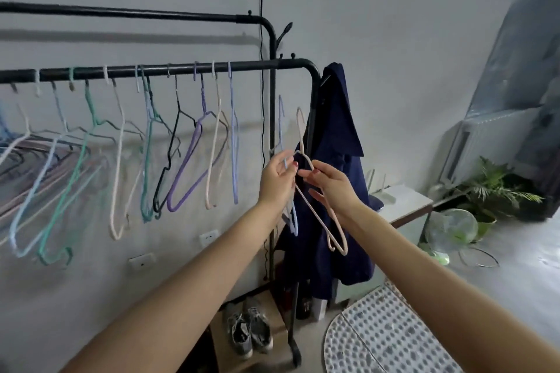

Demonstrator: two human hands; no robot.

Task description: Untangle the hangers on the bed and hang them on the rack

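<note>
1. Your left hand [277, 180] pinches a pale blue hanger [293, 221] near its neck, fingers curled round the wire; your right hand [328, 188] grips a pink hanger [318, 215] just below its hook, thumb and forefinger closed on it; both hangers sit in the air beside the right end of the rack [312, 70], hooks up and below the front rail.
2. The two wires cross between your hands; you cannot tell whether they are still linked there.
3. The front rail carries a row of hung hangers [209, 142] from the left edge of view to about three quarters along; a bare stretch of rail lies between the last blue one and the bent corner.
4. A navy coat [336, 160] hangs off that corner, right behind your hands; the rack's post and a black cable [261, 39] stand just left of them.
5. The far-left hangers are blurred and cut off by the frame; the back rail runs out of view too.
6. Below, shoes [250, 333] sit at the rack's foot; a dotted mat [378, 336], a fan [451, 227] and a plant [497, 188] lie to your right.
7. The bed is out of view.
</note>
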